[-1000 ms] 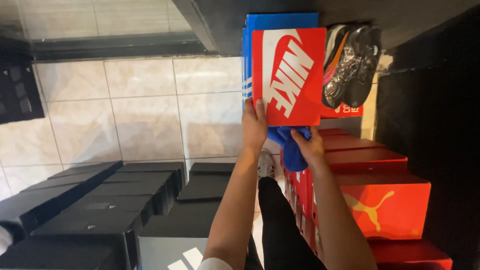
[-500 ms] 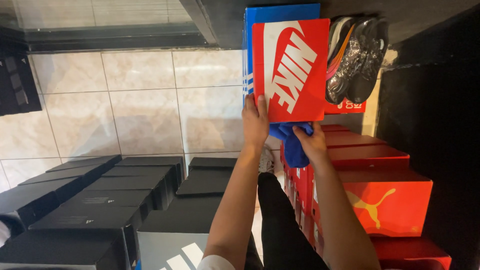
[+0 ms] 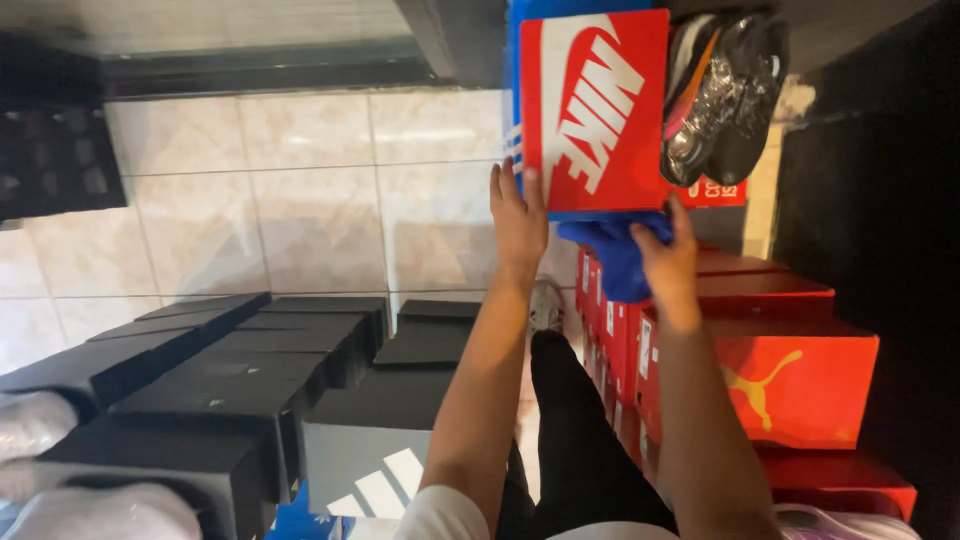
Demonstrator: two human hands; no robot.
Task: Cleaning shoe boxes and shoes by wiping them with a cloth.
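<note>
The red cardboard shoe box with a white logo (image 3: 592, 110) sits higher in the head view than it did a second ago, and both arms reach further up; the box appears to be lifted or pressed against the blue box (image 3: 520, 60) behind it. The left hand (image 3: 518, 215) lies flat against the box's lower left corner, fingers extended upward along the edge, steadying rather than wrapping it. The right hand (image 3: 668, 258) is curled around a crumpled blue cloth (image 3: 615, 255), held just under the box's bottom edge. Beside the box, a pair of dark and silver sports shoes wrapped in clear film (image 3: 722, 90) stands on a stack of orange-red shoe boxes (image 3: 790, 380). Black shoe boxes (image 3: 230, 380) lie in rows on the pale tiled floor (image 3: 280, 200) to the left.
</note>
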